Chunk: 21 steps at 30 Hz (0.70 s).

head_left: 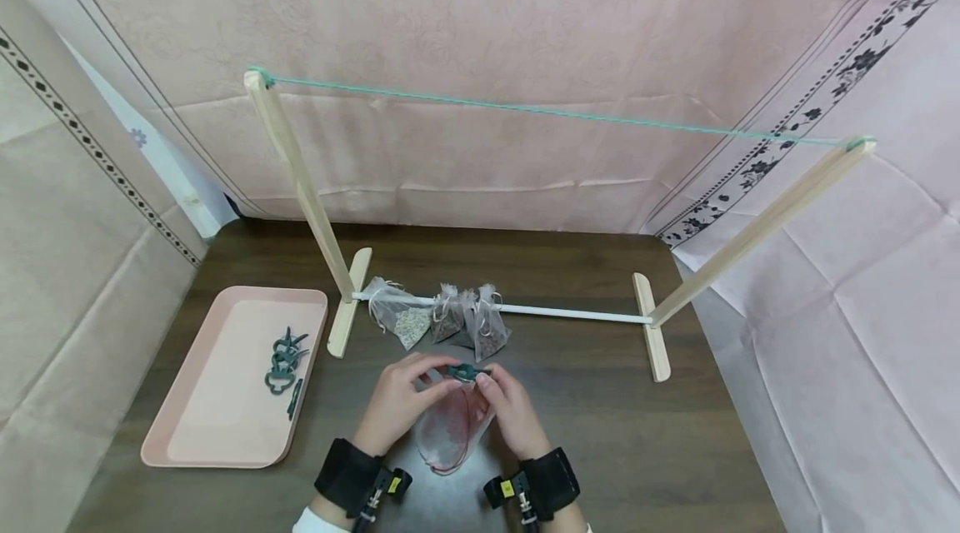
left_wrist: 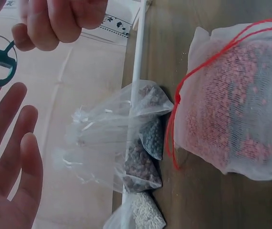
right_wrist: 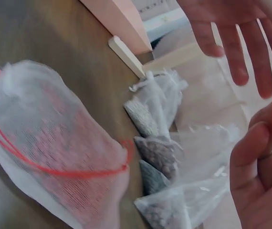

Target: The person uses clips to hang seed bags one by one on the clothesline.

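Between both hands is a dark teal plastic clip (head_left: 465, 371), partly hidden by fingers in the head view. My left hand (head_left: 405, 400) pinches one side of it between thumb and index finger, its other fingers spread in the left wrist view. My right hand (head_left: 516, 414) pinches the clip's other end, with the remaining fingers curled in. Below the hands lies a white mesh drawstring pouch (left_wrist: 231, 105) with pinkish-red contents and a red cord (right_wrist: 55, 168); neither hand touches it.
Several mesh pouches (head_left: 412, 325) with pale and dark contents lie by the white bar (head_left: 577, 313) of a wooden stand. A green cord (head_left: 480, 104) runs between its posts (head_left: 315, 208). Left of it, a pink tray (head_left: 217, 400) holds more teal clips (head_left: 283, 362).
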Tool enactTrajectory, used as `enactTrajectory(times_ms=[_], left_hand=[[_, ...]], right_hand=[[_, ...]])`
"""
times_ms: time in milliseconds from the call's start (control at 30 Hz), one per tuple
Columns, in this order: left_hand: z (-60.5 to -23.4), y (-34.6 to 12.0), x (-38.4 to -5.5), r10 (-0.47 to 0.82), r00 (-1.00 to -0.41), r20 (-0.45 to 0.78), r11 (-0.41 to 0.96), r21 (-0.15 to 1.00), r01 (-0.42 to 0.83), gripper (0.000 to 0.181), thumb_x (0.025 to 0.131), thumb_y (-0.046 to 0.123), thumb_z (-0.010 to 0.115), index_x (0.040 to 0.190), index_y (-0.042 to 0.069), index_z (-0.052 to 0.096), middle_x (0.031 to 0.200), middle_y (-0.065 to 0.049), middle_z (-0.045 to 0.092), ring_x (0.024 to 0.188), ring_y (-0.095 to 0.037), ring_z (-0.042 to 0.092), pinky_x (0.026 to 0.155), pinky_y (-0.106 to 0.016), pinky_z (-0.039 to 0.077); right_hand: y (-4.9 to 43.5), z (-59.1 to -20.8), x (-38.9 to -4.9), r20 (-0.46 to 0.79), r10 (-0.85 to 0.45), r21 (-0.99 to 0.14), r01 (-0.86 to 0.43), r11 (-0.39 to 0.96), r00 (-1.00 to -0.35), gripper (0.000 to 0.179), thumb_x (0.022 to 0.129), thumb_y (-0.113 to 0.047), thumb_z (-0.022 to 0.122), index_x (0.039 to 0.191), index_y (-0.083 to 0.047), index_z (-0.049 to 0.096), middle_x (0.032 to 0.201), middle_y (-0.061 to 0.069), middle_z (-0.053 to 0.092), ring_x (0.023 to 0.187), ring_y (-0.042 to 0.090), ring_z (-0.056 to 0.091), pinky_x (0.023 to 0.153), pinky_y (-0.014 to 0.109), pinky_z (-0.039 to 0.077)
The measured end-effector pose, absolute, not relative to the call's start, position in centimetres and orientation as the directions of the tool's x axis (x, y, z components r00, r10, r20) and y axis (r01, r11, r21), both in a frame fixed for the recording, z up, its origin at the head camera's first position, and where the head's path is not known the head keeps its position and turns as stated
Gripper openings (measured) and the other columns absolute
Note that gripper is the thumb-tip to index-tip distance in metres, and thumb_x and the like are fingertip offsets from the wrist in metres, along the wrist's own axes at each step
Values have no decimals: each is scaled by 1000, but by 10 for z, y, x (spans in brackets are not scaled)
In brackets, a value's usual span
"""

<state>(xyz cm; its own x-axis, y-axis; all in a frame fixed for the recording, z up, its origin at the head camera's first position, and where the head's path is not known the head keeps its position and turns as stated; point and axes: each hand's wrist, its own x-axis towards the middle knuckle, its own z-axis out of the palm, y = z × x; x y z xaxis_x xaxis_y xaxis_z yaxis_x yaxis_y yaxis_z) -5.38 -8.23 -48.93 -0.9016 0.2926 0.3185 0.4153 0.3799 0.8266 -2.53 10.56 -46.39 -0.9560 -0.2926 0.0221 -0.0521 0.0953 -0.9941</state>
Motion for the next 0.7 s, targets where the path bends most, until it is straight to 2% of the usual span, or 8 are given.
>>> enactTrajectory(times_ms=[133,300,500,700], left_hand=[[-487,-79,-56,293,-895,336,361,828,429,30,79,38,64,107,28,64,89,16,58,80,-10,56,65,-27,48],[-483,-78,-58,273,-904,329,350,841,412,30,78,38,66,106,28,64,88,17,58,79,-6,54,64,-32,48],[-480,-77,-59,283,-909,307,364,842,398,34,77,40,65,106,22,65,89,16,58,79,-4,53,65,-31,48],[-481,-76,-57,268,-912,310,345,853,391,31,76,38,68,104,26,65,90,17,58,79,-10,56,64,-34,48]], right_hand=[[111,-461,-29,-14,-294,-991,-25,131,-956,24,98,-20,36,88,-2,48,70,17,46,63,32,48,57,34,44],[114,-459,-33,-26,-331,-989,-23,144,-943,28,98,-25,35,88,-3,49,68,14,47,62,27,50,57,31,43],[116,-457,-33,-20,-338,-987,-35,155,-941,28,97,-26,35,88,-4,50,68,12,48,63,25,50,57,31,44],[116,-454,-32,-15,-332,-984,-44,171,-943,30,97,-27,36,89,-3,51,69,12,49,64,27,51,57,30,45]])
